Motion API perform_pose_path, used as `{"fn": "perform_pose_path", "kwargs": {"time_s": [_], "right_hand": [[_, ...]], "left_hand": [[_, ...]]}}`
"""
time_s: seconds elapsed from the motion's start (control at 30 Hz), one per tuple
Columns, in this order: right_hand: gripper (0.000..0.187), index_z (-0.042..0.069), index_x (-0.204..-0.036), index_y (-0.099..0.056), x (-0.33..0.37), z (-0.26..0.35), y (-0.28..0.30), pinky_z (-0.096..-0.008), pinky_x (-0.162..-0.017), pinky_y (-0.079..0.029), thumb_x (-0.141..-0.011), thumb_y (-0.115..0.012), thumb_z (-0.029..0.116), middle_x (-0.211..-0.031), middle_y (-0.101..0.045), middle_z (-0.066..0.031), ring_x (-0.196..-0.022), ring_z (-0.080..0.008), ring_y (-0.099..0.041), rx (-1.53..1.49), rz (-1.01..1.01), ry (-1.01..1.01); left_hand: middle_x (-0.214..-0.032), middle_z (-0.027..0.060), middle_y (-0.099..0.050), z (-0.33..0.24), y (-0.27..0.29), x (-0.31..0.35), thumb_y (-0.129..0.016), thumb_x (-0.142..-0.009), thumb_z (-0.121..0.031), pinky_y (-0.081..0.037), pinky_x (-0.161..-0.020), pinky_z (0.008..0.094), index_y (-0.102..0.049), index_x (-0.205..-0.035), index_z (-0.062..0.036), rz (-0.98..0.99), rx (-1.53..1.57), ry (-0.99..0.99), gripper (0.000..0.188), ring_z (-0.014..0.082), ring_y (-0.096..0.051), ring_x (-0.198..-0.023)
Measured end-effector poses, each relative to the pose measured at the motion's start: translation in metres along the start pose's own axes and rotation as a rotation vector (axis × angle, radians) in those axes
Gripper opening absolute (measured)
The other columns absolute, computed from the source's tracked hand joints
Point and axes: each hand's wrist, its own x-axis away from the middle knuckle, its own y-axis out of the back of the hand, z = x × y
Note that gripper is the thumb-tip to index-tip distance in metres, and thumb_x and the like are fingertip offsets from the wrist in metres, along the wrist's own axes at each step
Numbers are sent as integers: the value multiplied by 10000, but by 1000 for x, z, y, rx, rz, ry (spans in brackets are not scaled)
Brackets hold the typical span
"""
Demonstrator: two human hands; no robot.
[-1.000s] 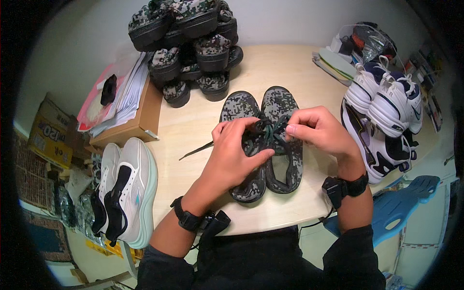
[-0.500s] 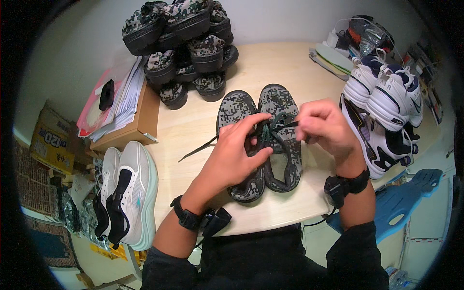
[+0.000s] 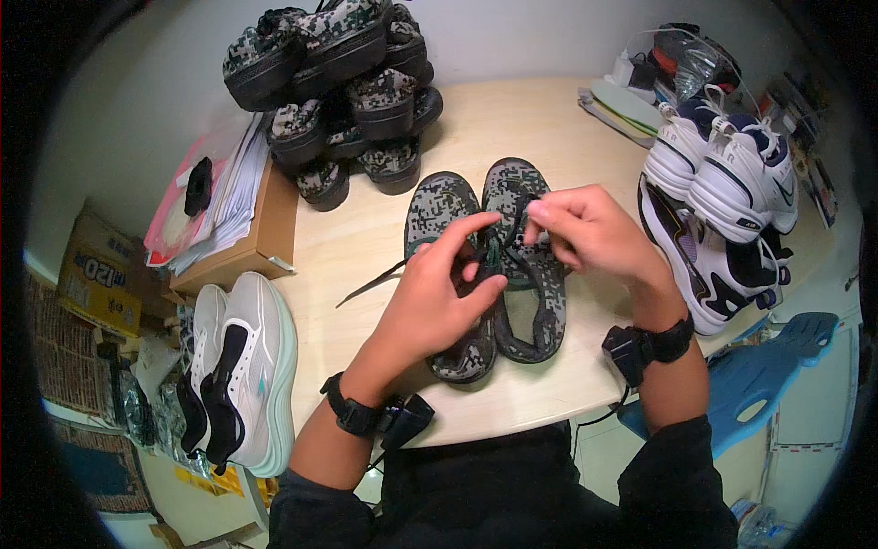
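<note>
Left hand (image 3: 428, 295) touches camouflage shoe (image 3: 443, 210); yellow carton (image 3: 102, 270) bears print.

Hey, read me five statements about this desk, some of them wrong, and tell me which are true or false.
1. The left hand is over the left camouflage shoe. True.
2. The right hand is at the grey shoes. False: the right hand is at the right camouflage shoe.
3. A stack of camouflage shoes stands toward the back of the desk. True.
4. The grey shoes are on the right. False: the grey shoes are on the left.
5. Both camouflage toes point away from the person. True.
</note>
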Motion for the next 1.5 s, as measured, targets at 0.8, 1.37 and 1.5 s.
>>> {"fn": "perform_pose_path", "kwargs": {"time_s": [0.8,1.37,1.5], "right_hand": [[141,40,-804,-599,-7,-16,27,-236,-533,-407,-875,-510,123,-634,-501,22,-552,-71,-439,-125,174,-19],[296,-13,-779,-585,-8,-10,-27,-305,-520,-374,-929,-595,241,-576,-477,-40,-559,-100,-413,243,-11,220],[380,-21,-703,-516,-4,-6,-30,-321,-521,-368,-935,-592,270,-565,-437,-75,-544,-126,-389,311,109,155]], "left_hand": [[-676,-89,-382,22,22,3,-514,-902,23,-255,-537,169,-518,-1254,-6,-152,463,45,353,2,-325,-599],[-769,-43,-522,8,7,-4,-586,-906,-38,-410,-653,194,-595,-1127,-2,-128,286,8,224,37,-472,-700],[-686,-78,-441,6,8,-4,-581,-896,-21,-350,-580,187,-610,-1102,-5,-102,365,41,209,15,-391,-630]]}}
